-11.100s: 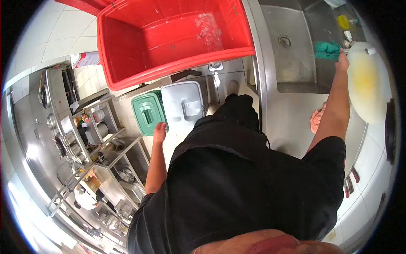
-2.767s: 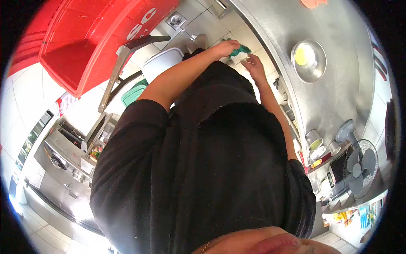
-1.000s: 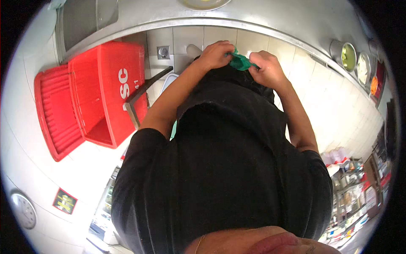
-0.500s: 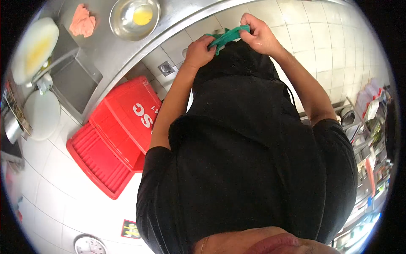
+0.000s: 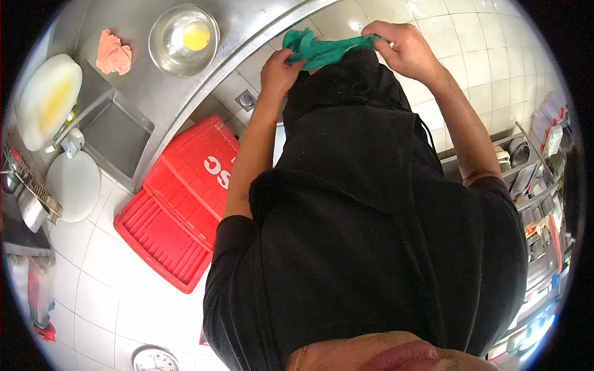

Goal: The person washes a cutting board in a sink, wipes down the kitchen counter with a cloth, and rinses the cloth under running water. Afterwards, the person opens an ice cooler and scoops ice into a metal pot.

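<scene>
A green cloth [image 5: 328, 51] is stretched between my two hands, in front of the dark clothing over my lower body. My left hand [image 5: 279, 73] grips its left end, and a bunched part of the cloth sticks up past the fingers. With the fingertips pinched, my right hand [image 5: 405, 49] holds the other end. Left of my hands, a metal bowl [image 5: 162, 52] with something yellow in it stands on the steel counter [image 5: 133, 15]. Beside the bowl lies a crumpled pink-orange cloth [image 5: 114, 53].
A steel sink [image 5: 117, 139] is set into the counter at left. Next to it are a white oval board or plate with a yellow smear [image 5: 49, 102] and a round white one [image 5: 74, 185]. Red plastic crates [image 5: 185, 185] stand below the counter. Loaded shelves [image 5: 526, 167] are at right.
My hands have moved apart, and the green cloth is now longer and more spread between them. The whole view has shifted slightly with my head.
</scene>
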